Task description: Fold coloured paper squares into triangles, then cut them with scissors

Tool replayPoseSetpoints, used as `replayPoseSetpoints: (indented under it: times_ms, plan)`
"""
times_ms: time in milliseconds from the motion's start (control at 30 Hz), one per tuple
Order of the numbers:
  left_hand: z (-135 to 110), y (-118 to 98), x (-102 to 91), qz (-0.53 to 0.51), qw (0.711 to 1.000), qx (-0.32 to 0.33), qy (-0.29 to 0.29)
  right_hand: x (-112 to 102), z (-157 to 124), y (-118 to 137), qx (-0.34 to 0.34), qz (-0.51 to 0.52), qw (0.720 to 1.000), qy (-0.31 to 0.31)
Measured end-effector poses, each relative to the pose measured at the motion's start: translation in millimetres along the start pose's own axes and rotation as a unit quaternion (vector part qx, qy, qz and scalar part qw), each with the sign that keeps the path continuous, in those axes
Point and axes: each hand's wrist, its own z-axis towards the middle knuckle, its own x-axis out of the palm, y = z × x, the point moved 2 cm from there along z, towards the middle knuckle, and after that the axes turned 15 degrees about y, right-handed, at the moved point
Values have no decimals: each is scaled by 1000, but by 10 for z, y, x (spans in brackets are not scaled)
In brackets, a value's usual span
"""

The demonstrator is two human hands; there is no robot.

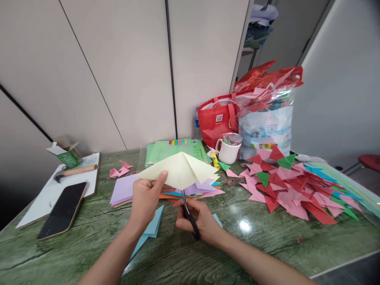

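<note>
My left hand [148, 196] pinches a pale yellow sheet of folded paper [175, 170] between thumb and fingers, holding it above the table. My right hand [198, 217] is closed round the black handles of a pair of scissors [187, 211]. The blades point away from me and meet the paper's lower edge near its middle crease. Below the yellow sheet lies a stack of coloured paper [123, 188], lilac on top. Folded light blue paper [151, 227] rests on the table between my forearms, partly hidden by the left one.
At right spreads a heap of red, pink and green folded pieces [292, 186]. A white mug [228, 148], glue stick [215, 160], red bag [215, 122] and green packet [166, 148] stand or lie behind. On the left are a phone [63, 209], hammer [77, 171] and small box [67, 156].
</note>
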Motion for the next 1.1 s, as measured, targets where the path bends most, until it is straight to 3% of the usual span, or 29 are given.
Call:
replayPoseSetpoints:
  times_ms: [167,533,1100]
  plan:
    - [3,15,35,1,999,-37,10,-21,-1,-39,-3,12,1000,7]
    - [9,15,85,-1,997,-53,48,-15,-1,-9,9,36,999,8]
    - [7,12,70,41,996,-56,53,-38,8,5,16,55,998,21]
